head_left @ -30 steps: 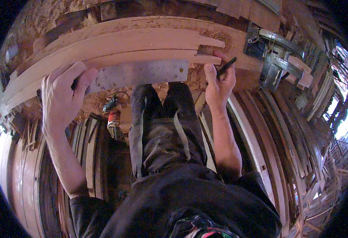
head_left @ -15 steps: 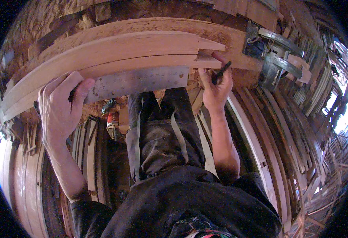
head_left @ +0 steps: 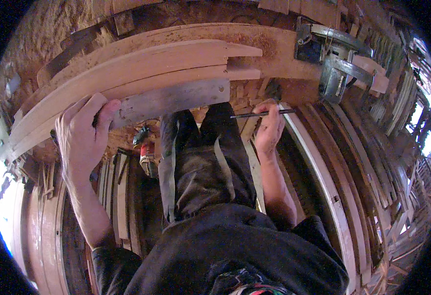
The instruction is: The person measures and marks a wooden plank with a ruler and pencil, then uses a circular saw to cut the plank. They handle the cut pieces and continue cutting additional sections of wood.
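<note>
My left hand (head_left: 80, 135) is closed at the near edge of a long pale timber (head_left: 141, 69), on what looks like a handsaw (head_left: 171, 98). The saw's broad grey blade lies along the timber's near side, with a small hole near its right tip; most of the handle is hidden behind my hand. At the timber's right end two prongs stick out with a notch between them. My right hand (head_left: 269, 128) pinches a thin dark pencil (head_left: 250, 115), held roughly level, apart from the timber and to the right of the blade tip.
A circular power saw (head_left: 340, 69) stands at the back right, on a wide board beneath the timber. Sawdust (head_left: 87, 46) covers the ground beyond. A red-and-black power tool (head_left: 146, 152) lies left of my legs. Long planks (head_left: 318, 167) lean or lie on the right, others on the left.
My right hand has drawn back from the timber's pronged end toward my body, and the pencil has swung to nearly level. My left hand still grips the saw; the timber appears slightly further left.
</note>
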The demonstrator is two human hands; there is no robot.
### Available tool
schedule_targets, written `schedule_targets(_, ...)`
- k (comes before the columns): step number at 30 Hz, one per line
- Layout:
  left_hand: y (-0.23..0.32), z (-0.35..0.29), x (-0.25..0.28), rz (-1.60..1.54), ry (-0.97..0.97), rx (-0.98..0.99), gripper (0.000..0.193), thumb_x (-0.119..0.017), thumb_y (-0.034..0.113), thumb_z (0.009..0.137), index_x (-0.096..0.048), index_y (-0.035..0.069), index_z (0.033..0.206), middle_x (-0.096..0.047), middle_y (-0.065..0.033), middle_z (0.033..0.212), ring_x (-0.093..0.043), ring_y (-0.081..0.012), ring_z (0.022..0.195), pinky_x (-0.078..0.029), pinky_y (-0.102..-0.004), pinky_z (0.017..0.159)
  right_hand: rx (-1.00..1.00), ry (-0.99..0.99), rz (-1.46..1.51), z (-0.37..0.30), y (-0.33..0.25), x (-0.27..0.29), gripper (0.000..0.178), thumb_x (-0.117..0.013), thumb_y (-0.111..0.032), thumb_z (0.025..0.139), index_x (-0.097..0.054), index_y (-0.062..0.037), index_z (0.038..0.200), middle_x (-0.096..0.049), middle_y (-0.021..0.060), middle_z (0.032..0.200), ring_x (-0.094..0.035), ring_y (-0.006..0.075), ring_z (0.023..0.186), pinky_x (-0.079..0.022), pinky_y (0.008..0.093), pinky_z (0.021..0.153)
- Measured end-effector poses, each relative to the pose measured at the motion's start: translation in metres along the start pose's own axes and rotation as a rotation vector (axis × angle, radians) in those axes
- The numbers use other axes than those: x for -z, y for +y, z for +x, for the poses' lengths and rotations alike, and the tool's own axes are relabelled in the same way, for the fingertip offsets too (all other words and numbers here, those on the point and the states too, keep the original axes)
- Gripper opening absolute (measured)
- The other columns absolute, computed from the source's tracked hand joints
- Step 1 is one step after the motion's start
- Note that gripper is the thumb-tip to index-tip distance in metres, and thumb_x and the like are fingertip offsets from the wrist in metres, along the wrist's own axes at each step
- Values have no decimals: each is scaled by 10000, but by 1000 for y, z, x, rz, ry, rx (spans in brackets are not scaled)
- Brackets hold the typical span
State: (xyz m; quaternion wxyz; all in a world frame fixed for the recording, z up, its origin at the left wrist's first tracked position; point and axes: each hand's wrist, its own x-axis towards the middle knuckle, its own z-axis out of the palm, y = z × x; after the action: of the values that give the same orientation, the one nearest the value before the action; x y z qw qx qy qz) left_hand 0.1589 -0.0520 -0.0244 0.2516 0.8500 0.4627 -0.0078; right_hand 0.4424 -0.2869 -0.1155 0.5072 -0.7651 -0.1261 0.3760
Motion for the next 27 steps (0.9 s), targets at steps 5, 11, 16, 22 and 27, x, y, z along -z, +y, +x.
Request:
schedule_targets(5, 10, 8, -1, -2, -4, -43, 273, -652, 291, 939, -618, 54, 808, -616, -147, 715, -591, -375, 672, -451, -448, 630, 52, 27, 45, 7, -26, -4, 437, -527, -400, 1024, -665, -25, 847, -676, 48, 798, -553, 106, 687, -459, 268, 679)
schedule_targets(11, 11, 10, -3, 2, -27, -17, 284, -648, 306, 943, -622, 57, 810, -615, -144, 686, -591, -375, 650, -447, -457, 618, 368, 94, -101, 11, -30, -2, 190, -679, -111, 922, -493, -69, 922, -563, 30, 804, -485, 89, 692, -420, 240, 611)
schedule_targets(16, 12, 11, -1, 10, -56, 15, 289, -641, 316, 947, -626, 59, 817, -633, -150, 703, -609, -390, 683, -456, -468, 628, 333, 61, 102, 5, -68, -17, 226, -599, -147, 945, -563, -5, 1117, -645, 106, 898, -582, 156, 757, -472, 278, 658)
schedule_targets(22, 21, 11, 4, 0, -149, 126, 303, -626, 342, 954, -629, 59, 846, -659, -161, 765, -620, -409, 721, -474, -485, 653, 446, -125, 2, 15, -73, -22, 285, -595, -195, 962, -635, 38, 1122, -669, 190, 1107, -686, 278, 999, -562, 364, 810)
schedule_targets(27, 25, 9, 2, -1, -123, 143, 316, -620, 349, 960, -627, 53, 849, -659, -168, 774, -622, -414, 726, -478, -479, 655, 545, -205, -42, 19, -74, -37, 172, -551, -36, 975, -579, 27, 1132, -660, 237, 1169, -682, 258, 1017, -509, 387, 977)
